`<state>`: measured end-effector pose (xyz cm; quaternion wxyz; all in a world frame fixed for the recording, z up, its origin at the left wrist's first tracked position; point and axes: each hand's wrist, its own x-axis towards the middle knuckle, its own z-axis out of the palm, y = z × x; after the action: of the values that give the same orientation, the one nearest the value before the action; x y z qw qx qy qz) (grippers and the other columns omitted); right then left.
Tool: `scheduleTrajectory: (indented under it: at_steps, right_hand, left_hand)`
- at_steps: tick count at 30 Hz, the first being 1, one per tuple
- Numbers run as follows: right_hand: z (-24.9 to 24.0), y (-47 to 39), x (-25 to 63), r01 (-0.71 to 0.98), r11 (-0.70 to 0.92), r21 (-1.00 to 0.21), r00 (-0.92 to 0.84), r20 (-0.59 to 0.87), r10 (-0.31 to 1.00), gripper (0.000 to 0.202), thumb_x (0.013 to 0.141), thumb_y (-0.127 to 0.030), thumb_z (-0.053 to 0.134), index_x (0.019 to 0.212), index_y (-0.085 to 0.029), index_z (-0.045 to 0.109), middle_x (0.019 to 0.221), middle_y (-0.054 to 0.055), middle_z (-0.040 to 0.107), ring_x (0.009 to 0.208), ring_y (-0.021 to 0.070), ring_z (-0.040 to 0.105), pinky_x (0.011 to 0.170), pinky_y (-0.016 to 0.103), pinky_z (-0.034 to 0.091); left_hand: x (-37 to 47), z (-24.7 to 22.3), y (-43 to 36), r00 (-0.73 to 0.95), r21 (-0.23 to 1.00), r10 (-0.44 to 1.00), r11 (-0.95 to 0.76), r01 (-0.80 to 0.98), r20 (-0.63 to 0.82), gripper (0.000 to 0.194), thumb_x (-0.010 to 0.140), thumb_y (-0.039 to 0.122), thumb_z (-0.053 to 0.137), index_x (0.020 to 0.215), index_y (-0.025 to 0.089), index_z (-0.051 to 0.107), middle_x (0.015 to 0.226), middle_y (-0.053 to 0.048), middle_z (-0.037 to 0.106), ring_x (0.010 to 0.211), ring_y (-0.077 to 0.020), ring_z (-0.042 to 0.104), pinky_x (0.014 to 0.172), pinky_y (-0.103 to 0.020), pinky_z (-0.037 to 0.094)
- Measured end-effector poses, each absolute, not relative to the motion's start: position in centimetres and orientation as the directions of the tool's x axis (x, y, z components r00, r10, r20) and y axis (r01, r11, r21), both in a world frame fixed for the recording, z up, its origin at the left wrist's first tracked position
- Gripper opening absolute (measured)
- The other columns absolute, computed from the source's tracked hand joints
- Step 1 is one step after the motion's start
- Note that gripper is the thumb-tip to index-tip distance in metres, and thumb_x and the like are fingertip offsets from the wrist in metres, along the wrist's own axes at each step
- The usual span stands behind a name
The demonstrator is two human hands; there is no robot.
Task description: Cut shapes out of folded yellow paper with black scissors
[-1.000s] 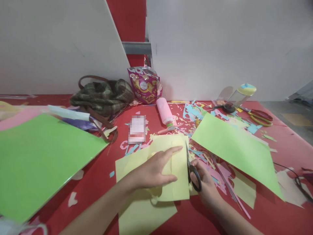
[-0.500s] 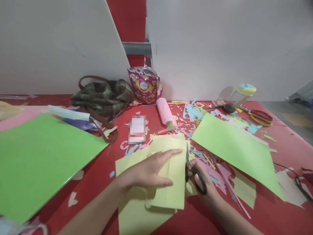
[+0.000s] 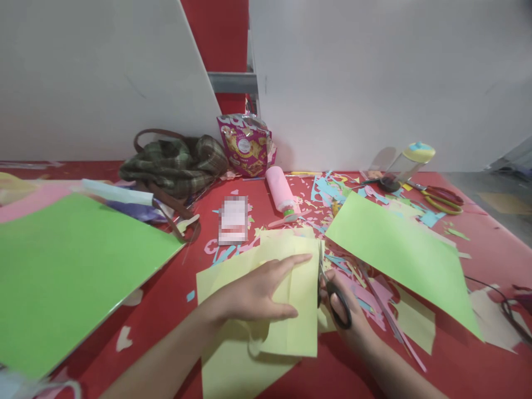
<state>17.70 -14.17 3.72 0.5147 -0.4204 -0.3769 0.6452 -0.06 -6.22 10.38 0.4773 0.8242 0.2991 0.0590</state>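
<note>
My left hand (image 3: 253,291) lies on a folded sheet of pale yellow paper (image 3: 303,332), with thumb and index finger stretched apart. Its other fingers are hidden. My right hand (image 3: 353,310) is closed round the black handles of a pair of scissors (image 3: 341,306). The blades point away from me along the folded sheet's right edge, nearly closed. Under the folded sheet, a larger yellow sheet (image 3: 233,371) rests on the red table.
A green sheet (image 3: 403,260) lies right, near paper scraps (image 3: 366,293). A large green board (image 3: 75,271) is left. Behind stand a pink bottle (image 3: 279,188), snack bag (image 3: 247,144), plaid bag (image 3: 174,163), clear bottle (image 3: 405,169) and red-and-yellow-handled scissors (image 3: 444,199). A blurred-out rectangle (image 3: 233,219) lies mid-table.
The folded yellow sheet has shifted slightly to the right towards the scissors. My left hand has moved slightly with it, and the scissor blades have come closer together.
</note>
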Motion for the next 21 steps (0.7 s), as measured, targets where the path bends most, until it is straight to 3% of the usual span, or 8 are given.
scheduleTrajectory:
  at_steps: [8,14,21]
  right_hand:
    - [3.41,-14.19,17.61,-0.367,-0.186,-0.912,-0.076,-0.170,0.982,0.027,0.071,-0.046,0.053,0.078,-0.022,0.041,0.065,-0.002,0.040,0.059,0.0125,0.041,0.055,0.023,0.035]
    - [3.29,-14.28,17.60,-0.394,-0.227,-0.891,-0.123,-0.193,0.973,0.027,0.071,-0.046,0.052,0.078,-0.023,0.040,0.065,-0.002,0.041,0.051,0.0109,0.040,0.045,0.021,0.035]
    - [3.29,-14.15,17.65,-0.408,-0.207,-0.889,-0.132,-0.167,0.977,0.026,0.071,-0.043,0.055,0.077,-0.023,0.040,0.064,-0.002,0.046,0.056,0.0118,0.045,0.051,0.023,0.037]
  left_hand:
    - [-0.04,10.24,-6.28,0.815,0.822,0.549,-0.370,0.434,-0.183,0.073,0.066,0.028,0.059,0.129,0.024,0.021,0.131,-0.003,0.033,0.117,-0.0210,0.032,0.095,-0.029,0.026]
    - [-0.21,10.27,-6.15,0.822,0.823,0.540,-0.376,0.426,-0.179,0.073,0.066,0.029,0.059,0.128,0.024,0.022,0.131,-0.003,0.033,0.117,-0.0210,0.033,0.095,-0.029,0.026]
    - [-0.65,10.35,-5.80,0.834,0.819,0.524,-0.395,0.416,-0.171,0.072,0.066,0.027,0.060,0.128,0.024,0.024,0.131,-0.003,0.033,0.117,-0.0216,0.033,0.095,-0.029,0.026]
